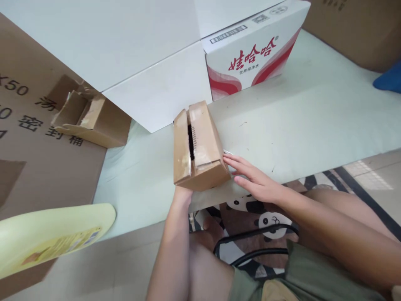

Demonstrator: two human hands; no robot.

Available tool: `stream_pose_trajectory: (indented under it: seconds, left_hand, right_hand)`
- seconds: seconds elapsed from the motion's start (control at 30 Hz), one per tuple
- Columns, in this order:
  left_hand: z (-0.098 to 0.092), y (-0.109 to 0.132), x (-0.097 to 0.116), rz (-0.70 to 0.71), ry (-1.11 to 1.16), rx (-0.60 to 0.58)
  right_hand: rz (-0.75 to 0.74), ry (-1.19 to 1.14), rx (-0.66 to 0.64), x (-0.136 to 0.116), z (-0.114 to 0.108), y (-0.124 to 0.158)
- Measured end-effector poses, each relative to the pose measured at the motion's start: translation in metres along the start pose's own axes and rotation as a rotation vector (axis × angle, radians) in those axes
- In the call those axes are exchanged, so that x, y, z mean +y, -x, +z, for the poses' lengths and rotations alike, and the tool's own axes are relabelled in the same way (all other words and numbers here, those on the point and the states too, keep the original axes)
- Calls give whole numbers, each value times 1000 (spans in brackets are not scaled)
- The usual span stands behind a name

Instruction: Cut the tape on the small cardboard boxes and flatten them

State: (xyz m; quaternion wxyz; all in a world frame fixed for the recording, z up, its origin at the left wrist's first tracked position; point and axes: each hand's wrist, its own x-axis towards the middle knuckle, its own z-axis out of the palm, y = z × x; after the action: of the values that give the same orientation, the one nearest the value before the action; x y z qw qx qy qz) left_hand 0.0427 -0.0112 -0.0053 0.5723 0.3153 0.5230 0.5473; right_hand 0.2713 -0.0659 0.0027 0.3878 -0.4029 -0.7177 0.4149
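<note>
A small brown cardboard box (206,138) is in front of me, tilted, its taped top flaps slightly apart over a dark gap. My left hand (184,193) reaches beneath the near end of the box and holds it from below; only the wrist shows, and the fingers are hidden. My right hand (250,177) is at the right side of the box, its fingers stretched out and the fingertips at or very near the cardboard. A thin shiny sliver shows just beyond those fingertips; what it is I cannot tell.
Behind the box stand a large white carton (140,54) and a white-and-red carton (250,62). An opened small carton (100,121) sits at left against a big printed carton (62,167). A pale yellow bottle (56,234) is at near left, on the pale green tabletop (313,125).
</note>
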Motion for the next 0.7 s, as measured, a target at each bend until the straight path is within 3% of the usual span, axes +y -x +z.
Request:
stream_pose_trajectory:
  seconds: [0.1, 0.2, 0.3, 0.47, 0.6, 0.7]
  left_hand:
    - [0, 1, 3, 31, 38, 54]
    - [-8, 1, 16, 68, 217, -95]
    - [-20, 3, 28, 197, 306, -177]
    - [-44, 1, 33, 356, 69, -269]
    - [-67, -6, 37, 358, -73, -237]
    - [-74, -5, 39, 308, -46, -218]
  right_hand:
    - [43, -58, 38, 4, 4, 1]
    - [76, -113, 82, 5, 5, 1]
    - [43, -82, 30, 6, 4, 1]
    - [-62, 47, -124, 9, 10, 1]
    - [-10, 136, -57, 13, 14, 1]
    - [36, 169, -116, 12, 14, -1]
